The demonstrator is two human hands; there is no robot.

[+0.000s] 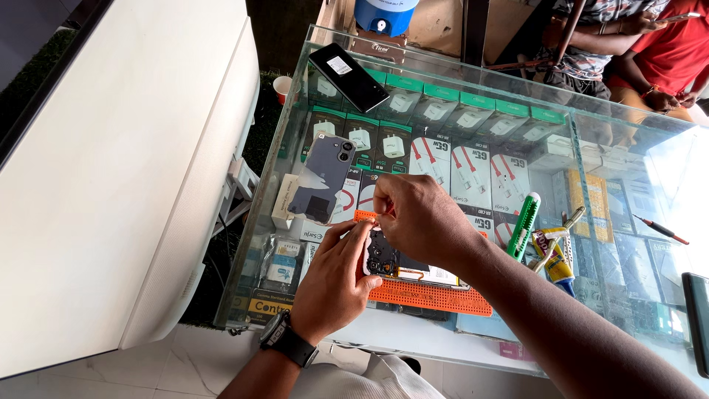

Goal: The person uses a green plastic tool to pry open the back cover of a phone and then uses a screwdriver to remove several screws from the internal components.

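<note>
An opened smartphone (pixel 399 264) with its circuit boards exposed lies on an orange perforated mat (pixel 436 297) on the glass counter. My left hand (pixel 332 277), a black watch on its wrist, grips the phone's top left corner. Just above it, my right hand (pixel 421 218) hovers over the phone's top edge, its fingertips pinched on something small that I cannot make out. The phone's grey back cover (pixel 322 177) lies to the upper left.
A black phone (pixel 347 76) lies at the counter's far left. A green-handled tool (pixel 523 225), a glue tube (pixel 555 260), tweezers and a red screwdriver (pixel 661 230) lie to the right. Boxed chargers fill the glass case (pixel 591 137). Other people sit beyond it.
</note>
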